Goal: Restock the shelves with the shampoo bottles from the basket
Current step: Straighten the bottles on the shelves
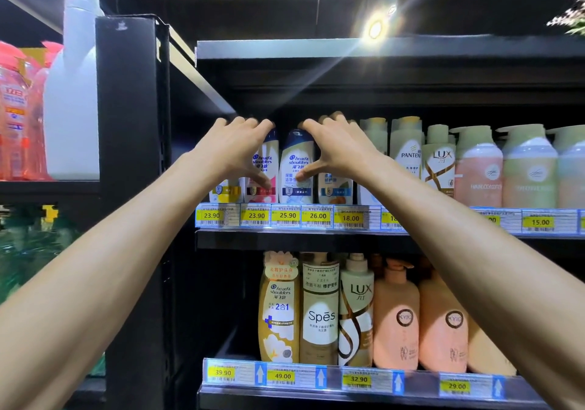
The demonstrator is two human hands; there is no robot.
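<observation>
Facing-up step, looks like: pink-label bottle point(267, 159) gripped by left hand point(235, 150), blue-label bottle point(294, 162) seemingly pinched by right hand point(337, 151), both on the upper shelf point(285, 241). Next they'd need to be nudged flush, gently.

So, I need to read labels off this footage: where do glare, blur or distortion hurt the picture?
Head view: the ceiling spotlight flares, streaking across the upper shelf; the pump bottles at far right look hazy and soft; the Head & Shoulders bottles and yellow price tags stay legible; wide-angle distortion slants the black upright.
</observation>
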